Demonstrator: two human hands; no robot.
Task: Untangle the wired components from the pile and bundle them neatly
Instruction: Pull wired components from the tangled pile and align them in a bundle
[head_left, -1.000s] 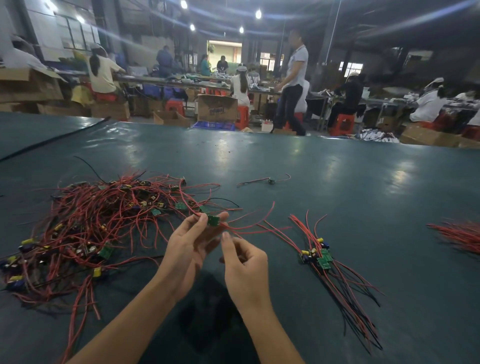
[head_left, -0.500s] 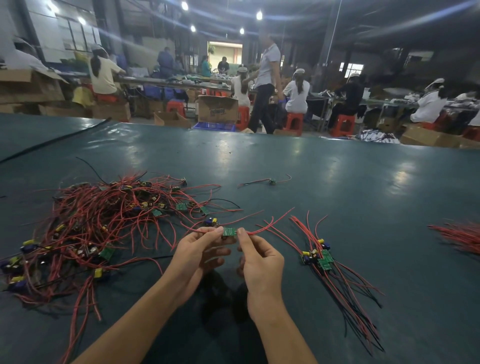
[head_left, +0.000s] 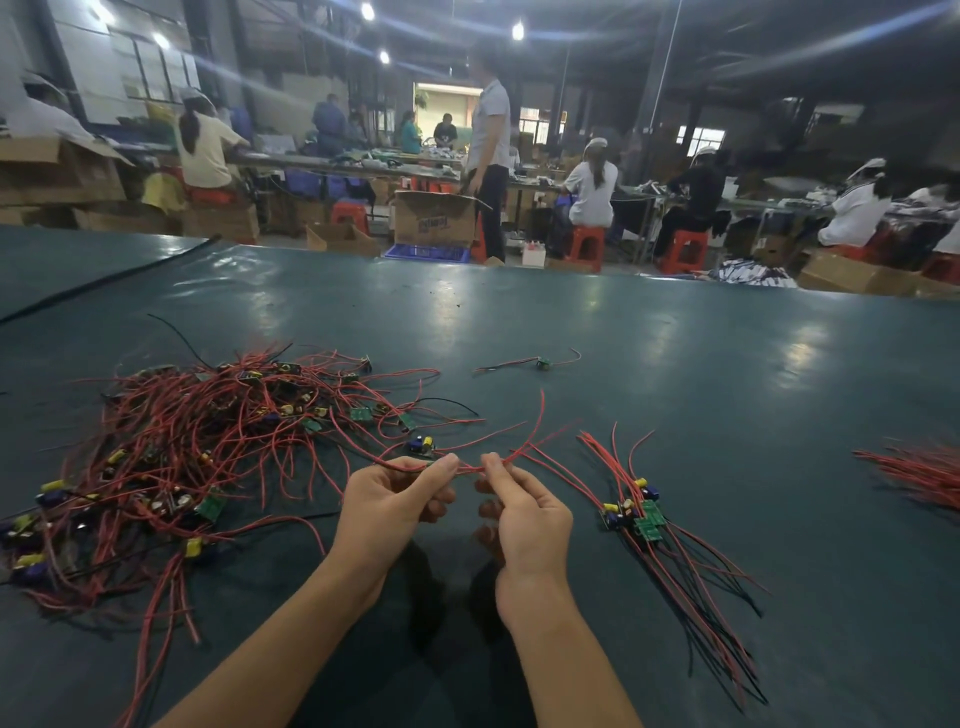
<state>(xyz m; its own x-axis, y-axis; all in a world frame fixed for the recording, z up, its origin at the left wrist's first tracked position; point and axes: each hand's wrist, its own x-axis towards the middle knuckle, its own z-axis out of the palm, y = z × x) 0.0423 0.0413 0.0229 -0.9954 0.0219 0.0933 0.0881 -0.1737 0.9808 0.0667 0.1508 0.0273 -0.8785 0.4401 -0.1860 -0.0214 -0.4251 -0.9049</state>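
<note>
Snagging is looking like the main risk here: the red leads (head_left: 467, 469) that both hands are pinching are trailing leftward toward the tangled pile (head_left: 182, 457). It is hard to tell whether they are running free of its outer loops. A brisk pull could be dragging neighbouring boards along or tightening a knot instead of freeing one piece. A small board (head_left: 422, 446) with a blue and a yellow part is sitting just above the left fingertips, seemingly on these same leads, so hard tugging could be straining its joints. The loose ends are fanning up and to the right, reaching near the sorted bundle (head_left: 641, 514) lying on the green table (head_left: 675, 353), and sweeping them sideways could be scattering that tidy set. The left hand (head_left: 387, 501) is hovering just above the table, its thumb and forefinger pinching the leads while the other fingers are curling underneath. The right hand (head_left: 524, 512) is mirroring it close beside, pinching the same leads a short stretch along, fingers folding inward. Both forearms are reaching in from the bottom edge and converging, with the wrists lifting slightly off the surface.
</note>
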